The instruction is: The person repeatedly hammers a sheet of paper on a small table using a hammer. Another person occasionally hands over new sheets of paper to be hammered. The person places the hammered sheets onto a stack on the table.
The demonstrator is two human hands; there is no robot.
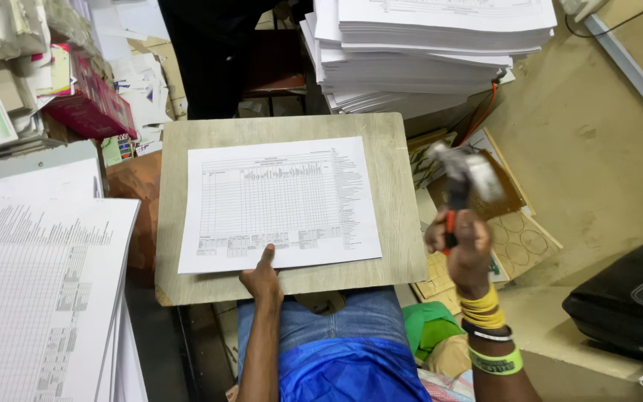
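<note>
A thin stack of printed table sheets (280, 202) lies on a small wooden board (396, 246) resting across my lap. My left hand (262, 277) presses its fingertips on the sheets' near edge at the middle. My right hand (464, 242) is raised to the right of the board, beyond its edge, and is shut on the red-and-black handle of a hammer (464, 177). The hammer's metal head is blurred and points up and away from me. Yellow and green bands circle my right wrist.
A tall pile of printed sheets (39, 298) stands at my left. Another high paper stack (426, 52) rises behind the board. A red box (87, 104) sits far left, a black bag (626, 298) lies at right, and cardboard pieces (515, 238) lie under my right hand.
</note>
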